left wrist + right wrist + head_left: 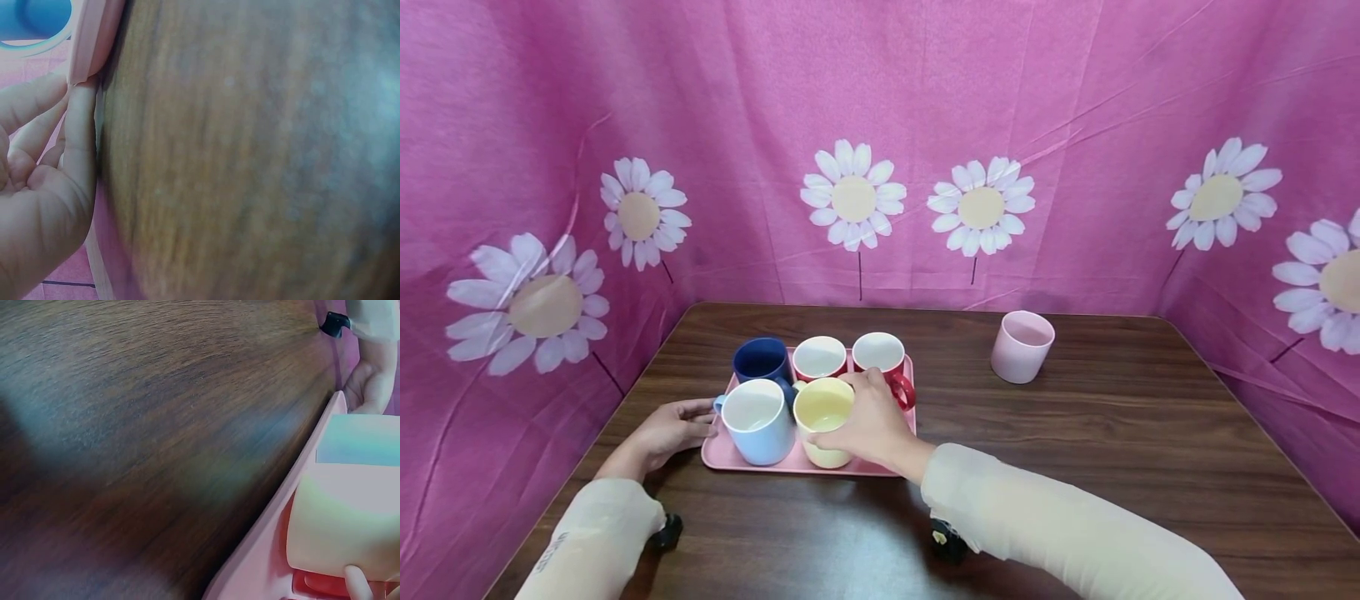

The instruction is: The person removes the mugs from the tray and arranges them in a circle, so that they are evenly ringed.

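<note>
A yellow mug (824,417) is at the front middle of the pink tray (865,468). My right hand (874,421) grips it from the right, thumb across its near side and fingers reaching behind. In the right wrist view the thumb tip overlaps the yellow mug (337,531). With straight fingers, my left hand (673,429) touches the tray's left edge, beside the light blue mug (760,429). The left wrist view has those fingertips right at the tray rim (90,44). Along the back row stand a dark blue mug (762,360) and two red mugs with white insides (820,358).
A pink cup (1022,348) stands apart at the back right of the brown wooden table (1112,433). The right-hand red mug's handle (902,390) points towards the near right, close to my right hand. A pink flowered cloth (917,100) hangs behind the table and at both sides.
</note>
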A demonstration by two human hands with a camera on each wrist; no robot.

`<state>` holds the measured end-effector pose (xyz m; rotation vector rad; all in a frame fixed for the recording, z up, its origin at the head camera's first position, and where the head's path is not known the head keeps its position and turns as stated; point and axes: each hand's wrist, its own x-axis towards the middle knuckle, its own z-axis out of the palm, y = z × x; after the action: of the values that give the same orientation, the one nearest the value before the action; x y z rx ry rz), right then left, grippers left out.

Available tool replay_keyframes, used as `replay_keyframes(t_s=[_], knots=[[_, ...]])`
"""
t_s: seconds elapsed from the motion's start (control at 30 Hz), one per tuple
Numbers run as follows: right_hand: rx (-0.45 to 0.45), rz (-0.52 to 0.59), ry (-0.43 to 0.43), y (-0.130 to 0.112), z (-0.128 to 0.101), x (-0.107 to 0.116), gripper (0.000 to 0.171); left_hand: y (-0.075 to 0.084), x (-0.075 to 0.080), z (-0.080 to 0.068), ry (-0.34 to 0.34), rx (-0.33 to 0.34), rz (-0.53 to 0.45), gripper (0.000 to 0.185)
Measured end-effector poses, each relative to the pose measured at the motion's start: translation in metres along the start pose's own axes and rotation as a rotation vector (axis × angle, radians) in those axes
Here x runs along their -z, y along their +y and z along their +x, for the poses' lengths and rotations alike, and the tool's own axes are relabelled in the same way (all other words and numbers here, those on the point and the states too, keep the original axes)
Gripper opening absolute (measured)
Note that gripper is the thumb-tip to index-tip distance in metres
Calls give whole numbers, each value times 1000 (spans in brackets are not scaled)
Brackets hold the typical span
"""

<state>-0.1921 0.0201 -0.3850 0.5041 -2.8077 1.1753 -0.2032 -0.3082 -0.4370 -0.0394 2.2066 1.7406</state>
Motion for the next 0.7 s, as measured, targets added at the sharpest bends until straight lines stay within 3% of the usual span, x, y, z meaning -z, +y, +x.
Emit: replay_keyframes(t_s=[0.47, 0.7], knots=[[142, 13, 28, 15, -7, 24, 72, 0, 1, 0, 1, 8, 14, 63], [263, 50, 17, 33, -13, 38, 72, 1, 1, -1, -1, 8, 34, 63]])
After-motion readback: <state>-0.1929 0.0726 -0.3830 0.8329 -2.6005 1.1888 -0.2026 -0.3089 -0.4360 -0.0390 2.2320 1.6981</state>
